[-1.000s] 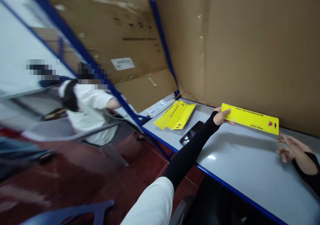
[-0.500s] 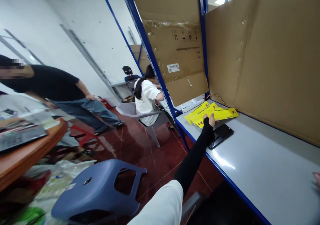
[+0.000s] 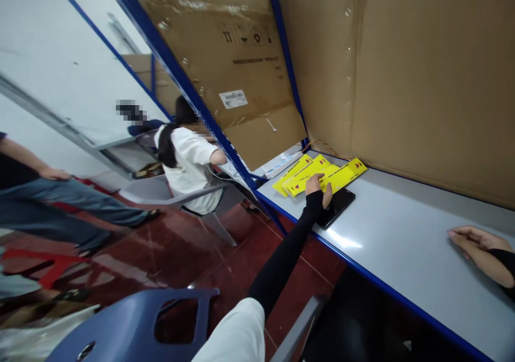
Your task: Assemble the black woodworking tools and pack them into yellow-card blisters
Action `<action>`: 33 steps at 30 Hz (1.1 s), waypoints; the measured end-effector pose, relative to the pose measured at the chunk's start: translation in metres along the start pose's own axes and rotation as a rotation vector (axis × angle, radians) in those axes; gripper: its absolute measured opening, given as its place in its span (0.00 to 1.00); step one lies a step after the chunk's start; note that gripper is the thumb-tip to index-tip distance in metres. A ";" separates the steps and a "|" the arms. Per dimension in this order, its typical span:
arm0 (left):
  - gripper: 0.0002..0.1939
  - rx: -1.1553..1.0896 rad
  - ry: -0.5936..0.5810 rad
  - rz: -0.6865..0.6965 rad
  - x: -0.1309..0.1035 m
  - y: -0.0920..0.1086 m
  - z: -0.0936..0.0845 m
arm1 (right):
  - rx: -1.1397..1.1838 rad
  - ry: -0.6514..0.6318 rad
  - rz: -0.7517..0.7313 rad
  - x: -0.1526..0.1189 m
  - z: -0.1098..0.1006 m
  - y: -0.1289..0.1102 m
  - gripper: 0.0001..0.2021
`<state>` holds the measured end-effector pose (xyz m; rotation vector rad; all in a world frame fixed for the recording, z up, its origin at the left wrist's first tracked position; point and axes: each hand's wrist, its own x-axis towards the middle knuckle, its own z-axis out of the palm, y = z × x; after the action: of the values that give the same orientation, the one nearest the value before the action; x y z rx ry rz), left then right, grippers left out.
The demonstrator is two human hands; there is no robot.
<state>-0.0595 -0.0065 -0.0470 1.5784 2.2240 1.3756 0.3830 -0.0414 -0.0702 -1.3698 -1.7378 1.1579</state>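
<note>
Left hand (image 3: 316, 189) has gone, within a second, from holding a card over the table (image 3: 402, 244) to the fanned yellow WOODWORKING TOOL cards (image 3: 301, 178) at its left end. From where I stand it looks half open, thumb apart from fingers; I can't tell whether it grips one. Right hand (image 3: 480, 244) curls loosely, holding nothing. I'd settle the skewed cards with flat fingers, minding the black phone (image 3: 341, 205) just beside and the blue front edge (image 3: 362, 274). Most room lies rightward, between phone and right hand.
</note>
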 end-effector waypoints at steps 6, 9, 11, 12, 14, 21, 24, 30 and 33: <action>0.16 0.467 -0.174 0.126 0.012 -0.012 -0.045 | 0.019 0.182 0.155 0.000 0.000 -0.018 0.14; 0.19 0.626 -0.329 0.149 0.029 -0.018 -0.055 | 0.067 0.211 0.186 -0.001 0.004 -0.033 0.18; 0.19 0.649 -0.390 0.154 0.039 -0.021 -0.056 | 0.082 0.248 0.184 -0.002 0.006 -0.041 0.20; 0.19 0.665 -0.414 0.157 0.042 -0.023 -0.055 | 0.088 0.255 0.178 -0.003 0.007 -0.043 0.20; 0.20 0.701 -0.454 0.162 0.048 -0.025 -0.052 | 0.094 0.250 0.167 -0.004 0.007 -0.042 0.19; 0.28 0.829 -0.436 0.121 0.055 -0.026 -0.025 | 0.065 0.161 0.150 -0.004 -0.001 -0.031 0.20; 0.32 0.883 -0.414 0.077 0.051 -0.023 -0.013 | 0.067 0.167 0.165 -0.002 -0.001 -0.030 0.23; 0.37 0.936 -0.380 0.067 0.044 -0.008 -0.034 | 0.051 0.166 0.133 0.002 -0.001 -0.014 0.25; 0.39 0.963 -0.316 0.039 0.045 0.000 -0.061 | 0.046 0.166 0.122 0.004 -0.003 -0.004 0.26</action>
<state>-0.1128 -0.0082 0.0073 1.8553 2.7755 -0.0654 0.3833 -0.0370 -0.0656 -1.5170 -1.5208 1.1076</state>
